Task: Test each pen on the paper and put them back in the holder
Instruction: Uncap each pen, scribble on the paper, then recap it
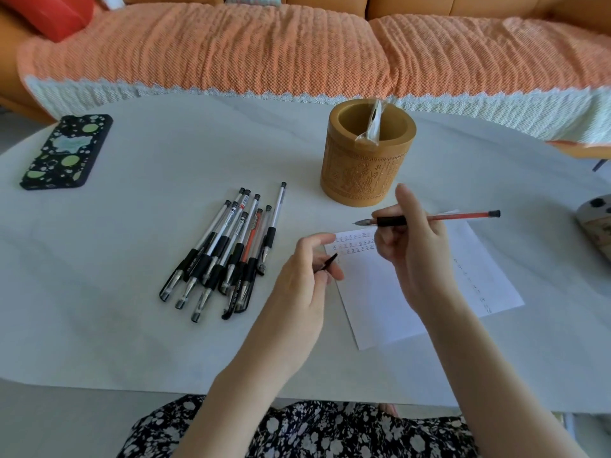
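Observation:
My right hand [411,246] grips an uncapped red pen [456,217] held level above the white paper [413,305], with its tip pointing left. My left hand [304,276] pinches the pen's black cap [327,262] just left of the paper's top corner. Rows of small written marks run along the top of the sheet. A pile of several capped pens [228,252] lies on the table left of my hands. The carved bamboo holder [365,153] stands upright behind the paper, with only a clear plastic wrapper [373,125] sticking out of it.
A phone in a black patterned case [66,152] lies at the far left of the white table [132,292]. A sofa with an orange cover [297,51] runs behind the table. Part of a spotted object [595,223] shows at the right edge.

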`<state>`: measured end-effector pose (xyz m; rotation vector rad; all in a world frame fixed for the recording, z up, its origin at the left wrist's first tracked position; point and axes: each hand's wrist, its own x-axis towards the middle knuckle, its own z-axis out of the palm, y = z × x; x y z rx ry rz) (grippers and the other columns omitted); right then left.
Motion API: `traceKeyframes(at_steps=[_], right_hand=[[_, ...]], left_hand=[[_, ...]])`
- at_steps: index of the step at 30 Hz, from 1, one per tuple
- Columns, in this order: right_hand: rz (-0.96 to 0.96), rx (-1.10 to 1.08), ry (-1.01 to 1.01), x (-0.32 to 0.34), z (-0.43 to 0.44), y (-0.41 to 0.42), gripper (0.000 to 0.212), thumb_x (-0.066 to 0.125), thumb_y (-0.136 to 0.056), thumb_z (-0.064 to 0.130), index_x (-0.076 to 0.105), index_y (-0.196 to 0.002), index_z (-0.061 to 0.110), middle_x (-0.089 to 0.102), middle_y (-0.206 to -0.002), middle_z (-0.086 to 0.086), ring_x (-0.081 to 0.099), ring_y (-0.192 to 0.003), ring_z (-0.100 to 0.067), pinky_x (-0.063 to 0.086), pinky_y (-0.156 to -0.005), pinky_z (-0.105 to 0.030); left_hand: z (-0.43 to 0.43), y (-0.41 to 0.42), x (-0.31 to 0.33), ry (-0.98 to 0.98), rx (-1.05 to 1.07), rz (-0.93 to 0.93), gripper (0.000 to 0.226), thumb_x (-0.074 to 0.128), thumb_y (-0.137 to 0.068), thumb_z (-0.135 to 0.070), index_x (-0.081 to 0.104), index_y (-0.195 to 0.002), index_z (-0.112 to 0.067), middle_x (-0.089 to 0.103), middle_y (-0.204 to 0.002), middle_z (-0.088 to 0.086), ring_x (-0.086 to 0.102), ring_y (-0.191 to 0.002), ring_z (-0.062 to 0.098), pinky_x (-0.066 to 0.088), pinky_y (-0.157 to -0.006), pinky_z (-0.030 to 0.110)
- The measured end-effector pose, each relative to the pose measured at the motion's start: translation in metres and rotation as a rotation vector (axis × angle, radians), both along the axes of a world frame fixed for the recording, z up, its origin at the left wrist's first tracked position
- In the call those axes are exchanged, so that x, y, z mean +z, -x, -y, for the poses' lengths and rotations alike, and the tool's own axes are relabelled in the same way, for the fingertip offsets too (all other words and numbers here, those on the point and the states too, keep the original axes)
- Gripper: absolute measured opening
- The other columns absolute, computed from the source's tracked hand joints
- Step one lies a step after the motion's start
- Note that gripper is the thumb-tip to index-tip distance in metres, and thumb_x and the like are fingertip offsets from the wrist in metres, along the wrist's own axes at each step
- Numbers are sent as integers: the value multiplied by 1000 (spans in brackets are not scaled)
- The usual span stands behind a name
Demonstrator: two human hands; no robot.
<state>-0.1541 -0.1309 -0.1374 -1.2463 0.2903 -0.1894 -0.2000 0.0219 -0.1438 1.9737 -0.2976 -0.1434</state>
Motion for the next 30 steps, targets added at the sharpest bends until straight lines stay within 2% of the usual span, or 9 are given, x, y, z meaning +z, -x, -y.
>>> traceKeyframes(at_steps=[4, 8, 10, 14, 18, 21, 24, 27, 30], right_hand=[[-1, 75, -50, 5, 3, 6, 28, 56, -93, 21, 53, -68, 10, 36, -45, -1, 30, -42, -14, 24, -45, -22], [17, 109, -5, 7, 1, 11, 37, 63, -87, 19, 43, -57, 12, 32, -45, -2, 25, -41, -15, 15, -44, -27], [22, 110, 27, 8, 0, 12, 41, 64, -87, 14, 42, -52, 14, 30, -44, 0, 22, -40, -14, 14, -43, -26], [7, 102, 119, 9, -1, 13, 42, 56, -89, 3, 36, -52, 10, 32, -39, 8, 22, -38, -11, 19, -42, -22], [4, 108, 169, 9, -1, 13, 42, 53, -88, -2, 36, -52, 10, 34, -38, 10, 24, -37, -9, 22, -41, -19], [-16, 196, 242, 7, -2, 14, 39, 59, -87, 2, 39, -54, 8, 44, -43, 7, 30, -38, -9, 26, -41, -17], [-31, 311, 271, 5, -2, 16, 37, 73, -79, 23, 47, -60, 4, 44, -45, 4, 31, -42, -12, 26, -42, -17], [-23, 410, 228, 5, 4, 16, 44, 76, -66, 45, 62, -70, 3, 37, -47, 4, 30, -46, -11, 26, -46, -18], [-5, 487, 213, 4, 6, 18, 36, 65, -76, 45, 73, -80, 10, 43, -62, -4, 35, -56, -12, 29, -53, -19]], left_hand=[[-4, -5, 0, 51, -29, 32, 45, 53, -90, 0, 38, -128, -20, 67, -99, -12, 61, -88, -2, 42, -82, 6], [-6, -8, 0, 80, -17, 51, 53, 66, -83, -9, 40, -128, -20, 70, -102, -13, 63, -91, -2, 45, -86, 11], [-6, -7, 2, 87, -20, 45, 55, 68, -82, -12, 40, -129, -21, 71, -101, -12, 64, -91, -1, 46, -87, 12], [-5, -6, 4, 99, -24, 28, 52, 66, -83, -14, 40, -128, -23, 72, -98, -14, 64, -89, -2, 41, -82, 4], [-4, -6, 4, 110, -12, 31, 50, 65, -84, -15, 41, -128, -23, 72, -100, -13, 64, -92, -1, 42, -84, 7], [-3, -6, 3, 102, -22, 17, 49, 65, -84, -16, 43, -126, -25, 72, -102, -11, 64, -95, -1, 43, -87, 8], [-2, -7, 1, 80, -5, 26, 39, 69, -81, -15, 54, -118, -19, 73, -97, -10, 65, -91, -3, 47, -84, 11], [-5, -9, 3, 57, 101, 64, 12, 68, -82, -17, 69, -94, -18, 72, -74, -8, 65, -65, -1, 51, -66, 15], [-6, -9, 5, -28, 139, 154, 7, 64, -85, -23, 71, -87, -24, 66, -62, -10, 57, -48, 6, 41, -51, 10]])
